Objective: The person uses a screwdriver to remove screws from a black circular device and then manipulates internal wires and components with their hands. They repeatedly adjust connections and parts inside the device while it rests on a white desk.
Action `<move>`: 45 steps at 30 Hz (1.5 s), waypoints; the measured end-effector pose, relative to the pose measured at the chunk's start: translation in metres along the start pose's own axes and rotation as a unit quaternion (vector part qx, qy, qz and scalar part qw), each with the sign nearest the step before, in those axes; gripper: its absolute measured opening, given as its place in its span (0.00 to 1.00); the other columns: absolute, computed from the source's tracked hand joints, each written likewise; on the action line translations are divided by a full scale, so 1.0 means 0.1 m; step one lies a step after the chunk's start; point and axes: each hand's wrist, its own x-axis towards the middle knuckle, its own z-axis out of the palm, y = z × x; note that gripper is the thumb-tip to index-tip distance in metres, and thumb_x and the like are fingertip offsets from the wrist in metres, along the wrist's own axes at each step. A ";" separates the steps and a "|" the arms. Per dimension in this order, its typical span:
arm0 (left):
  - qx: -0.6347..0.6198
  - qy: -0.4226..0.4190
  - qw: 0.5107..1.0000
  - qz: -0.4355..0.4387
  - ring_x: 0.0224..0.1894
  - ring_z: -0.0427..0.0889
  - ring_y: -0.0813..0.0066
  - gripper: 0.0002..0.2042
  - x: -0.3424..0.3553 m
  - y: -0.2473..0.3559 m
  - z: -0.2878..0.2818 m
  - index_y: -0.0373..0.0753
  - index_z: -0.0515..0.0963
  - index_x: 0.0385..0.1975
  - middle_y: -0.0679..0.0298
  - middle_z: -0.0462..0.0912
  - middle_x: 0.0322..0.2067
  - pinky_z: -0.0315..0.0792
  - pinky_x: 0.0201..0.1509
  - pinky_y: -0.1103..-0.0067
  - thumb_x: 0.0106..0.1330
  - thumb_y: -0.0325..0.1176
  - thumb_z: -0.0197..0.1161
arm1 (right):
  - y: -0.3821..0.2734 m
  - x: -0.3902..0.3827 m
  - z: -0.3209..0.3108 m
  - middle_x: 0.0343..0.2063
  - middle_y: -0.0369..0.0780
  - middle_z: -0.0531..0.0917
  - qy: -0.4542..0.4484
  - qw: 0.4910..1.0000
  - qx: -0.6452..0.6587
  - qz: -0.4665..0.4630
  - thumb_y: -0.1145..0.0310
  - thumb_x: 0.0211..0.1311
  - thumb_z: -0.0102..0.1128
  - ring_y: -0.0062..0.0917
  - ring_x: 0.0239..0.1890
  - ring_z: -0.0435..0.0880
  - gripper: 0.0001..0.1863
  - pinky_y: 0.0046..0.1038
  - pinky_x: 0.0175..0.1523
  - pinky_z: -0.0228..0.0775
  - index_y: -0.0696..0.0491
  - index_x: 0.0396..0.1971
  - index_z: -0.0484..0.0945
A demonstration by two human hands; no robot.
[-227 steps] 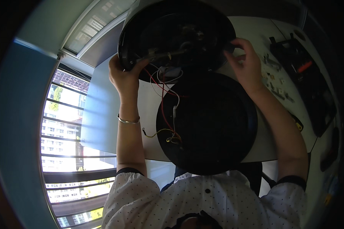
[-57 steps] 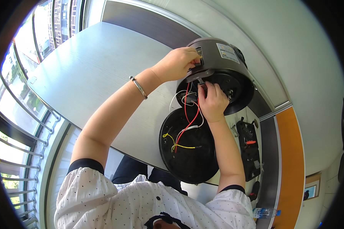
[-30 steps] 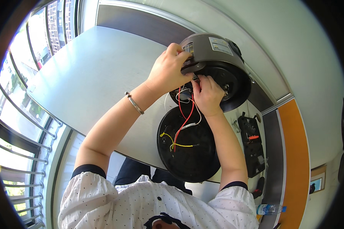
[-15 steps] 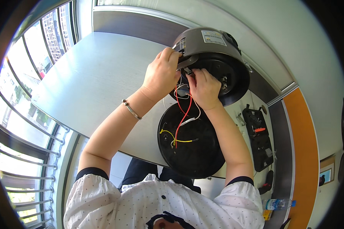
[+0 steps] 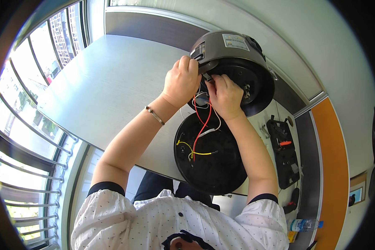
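Note:
A dark brown round appliance (image 5: 233, 53) lies on its side, its open underside facing me, with a metal-framed opening on its casing. My left hand (image 5: 181, 81) is closed at the casing below that opening; what its fingertips grip is hidden. My right hand (image 5: 225, 96) pinches a small dark metal part (image 5: 208, 77) inside the underside's rim, beside the left fingers. Red wires (image 5: 204, 125) and white wires run from the appliance down over a black round base plate (image 5: 208, 171), where yellow wires (image 5: 204, 153) also lie.
The pale table (image 5: 91, 75) carries an open black tool case (image 5: 285, 160) at the right and small metal pieces (image 5: 264, 130) beside it. A water bottle (image 5: 304, 225) is at the lower right. Barred windows (image 5: 25, 121) line the left, and a panel wall backs the table.
Since about two seconds ago, my left hand has shifted from inside the casing's opening down toward its lower edge. My right hand stays pinched at the underside. The whole view has shifted somewhat.

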 end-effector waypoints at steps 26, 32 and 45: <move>0.051 0.093 0.992 0.071 0.23 0.73 0.63 0.12 0.00 -0.13 0.20 0.36 0.72 0.31 0.60 0.69 0.27 0.71 0.23 0.75 0.44 0.27 0.63 | 0.73 -0.91 -0.78 0.48 0.50 0.66 0.106 0.964 -0.025 0.241 0.66 0.42 0.71 0.44 0.49 0.67 0.35 0.37 0.52 0.62 0.58 0.52 0.64; 0.058 0.083 0.994 0.033 0.21 0.72 0.67 0.12 -0.02 -0.11 0.20 0.39 0.71 0.30 0.64 0.70 0.24 0.68 0.22 0.75 0.45 0.28 0.66 | 0.65 -0.97 -0.83 0.28 0.42 0.78 0.041 0.983 -0.023 0.177 0.71 0.47 0.65 0.33 0.30 0.78 0.21 0.28 0.36 0.70 0.57 0.44 0.72; 0.078 0.071 0.993 0.044 0.22 0.72 0.64 0.12 -0.04 -0.10 0.17 0.39 0.72 0.29 0.62 0.71 0.25 0.68 0.24 0.73 0.46 0.31 0.66 | 0.17 -0.73 -0.47 0.20 0.42 0.80 -0.133 0.708 0.484 0.496 0.75 0.57 0.53 0.20 0.14 0.76 0.26 0.20 0.18 0.67 0.66 0.55 0.61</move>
